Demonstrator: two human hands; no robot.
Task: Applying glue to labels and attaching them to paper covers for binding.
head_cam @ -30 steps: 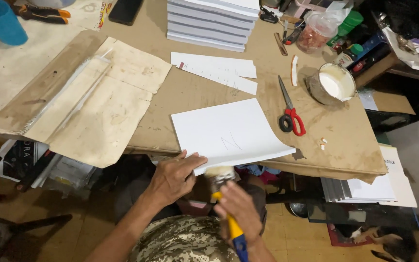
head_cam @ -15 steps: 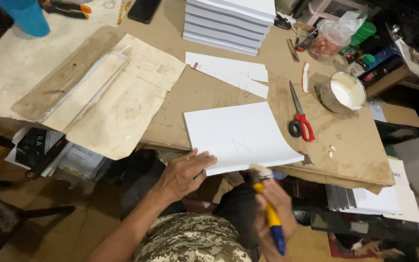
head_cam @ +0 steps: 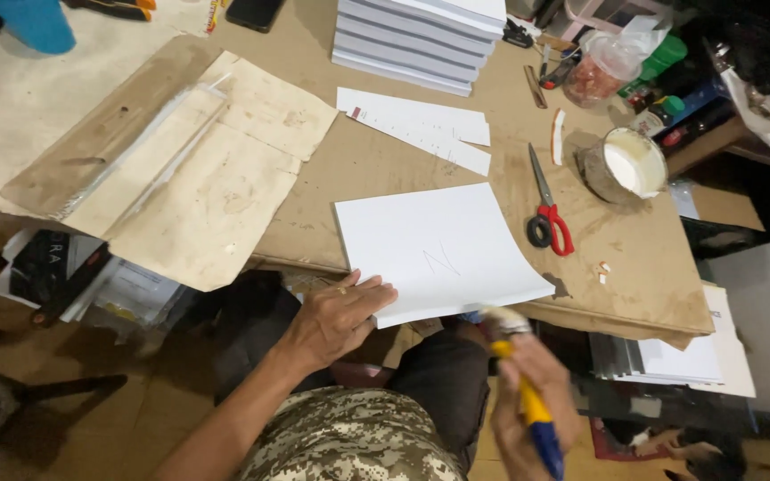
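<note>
**Brush poised at the block's near edge**

Cardboard-covered bench (head_cam: pixel 376 160): white paper block (head_cam: pixel 438 249) overhangs its front edge, left hand (head_cam: pixel 336 316) pressing flat on the near corner. Right hand (head_cam: pixel 528 405) grips a glue brush (head_cam: pixel 519 374) below; gluing seems unfinished.

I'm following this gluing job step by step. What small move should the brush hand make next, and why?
Probably lift the brush to the near edge of the white stack: the left hand steadies that edge, which overhangs the table, while the right hand holds the bristles just below it.
</note>
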